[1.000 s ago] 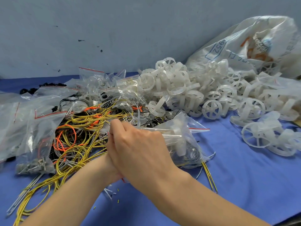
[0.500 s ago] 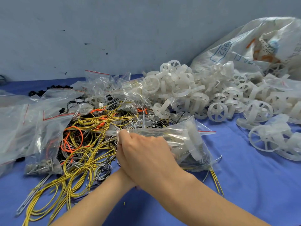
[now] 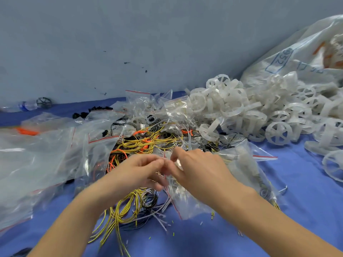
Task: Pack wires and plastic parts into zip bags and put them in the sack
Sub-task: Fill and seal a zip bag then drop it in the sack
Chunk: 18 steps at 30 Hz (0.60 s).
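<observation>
Blue cloth tabletop (image 3: pixel 306 210): spreads under both my hands, so everything stays in reach.
White woven plastic sack (image 3: pixel 297 58): slumped far beyond my right hand, waiting for packed bags.
Heap of white wheel-shaped plastic parts (image 3: pixel 241 112): beyond my right hand, between it and the sack.
Pile of empty clear zip bags (image 3: pixel 37 154): out past my left hand, handy for the next fill.
Tangle of yellow, orange and black wires (image 3: pixel 148 143): just beyond my fingertips and under my left hand.
Filled clear zip bag with red seal stripe (image 3: pixel 245 171): lies under my right hand, off towards its outer side.
Left hand (image 3: pixel 141 169), right hand (image 3: pixel 200 169): brought together, fingertips of each pinching the bag's mouth, I judge to press the seal closed. Blur hides the exact grip.
</observation>
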Each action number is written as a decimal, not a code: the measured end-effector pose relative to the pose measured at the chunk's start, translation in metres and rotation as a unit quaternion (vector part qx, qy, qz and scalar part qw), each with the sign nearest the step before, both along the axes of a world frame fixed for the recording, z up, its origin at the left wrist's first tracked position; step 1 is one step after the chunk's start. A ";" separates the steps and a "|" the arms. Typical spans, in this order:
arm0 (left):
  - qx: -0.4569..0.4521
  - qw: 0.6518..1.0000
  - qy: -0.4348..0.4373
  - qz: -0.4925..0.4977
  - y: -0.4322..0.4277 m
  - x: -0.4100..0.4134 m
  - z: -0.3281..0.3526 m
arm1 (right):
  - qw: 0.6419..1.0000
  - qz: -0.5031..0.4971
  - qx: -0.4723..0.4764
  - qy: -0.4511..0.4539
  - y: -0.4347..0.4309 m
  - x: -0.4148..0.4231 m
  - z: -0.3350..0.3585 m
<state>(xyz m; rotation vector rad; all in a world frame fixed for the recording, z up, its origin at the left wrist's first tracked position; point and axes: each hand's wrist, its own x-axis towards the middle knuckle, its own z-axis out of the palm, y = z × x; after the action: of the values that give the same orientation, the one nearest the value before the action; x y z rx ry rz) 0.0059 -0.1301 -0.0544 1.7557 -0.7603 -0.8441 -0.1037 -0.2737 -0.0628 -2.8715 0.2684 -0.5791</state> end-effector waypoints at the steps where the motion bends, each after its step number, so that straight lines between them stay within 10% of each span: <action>1: -0.018 0.999 -0.025 0.043 0.004 0.007 0.006 | 1.000 -0.004 0.014 0.001 -0.001 0.001 0.001; 6: -0.023 0.972 -0.152 0.177 -0.023 0.046 0.032 | 0.998 -0.030 0.028 -0.043 -0.018 0.008 0.009; 18: 0.062 0.955 -0.116 0.266 -0.190 0.124 0.009 | 0.995 -0.024 0.056 -0.083 -0.049 0.003 0.009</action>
<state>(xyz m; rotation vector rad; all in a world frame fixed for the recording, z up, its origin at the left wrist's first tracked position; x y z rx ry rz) 0.1297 -0.3197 -0.0450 2.0616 -0.3483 -0.3292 -0.1005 -0.3229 -0.0537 -2.6969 0.3330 -0.7803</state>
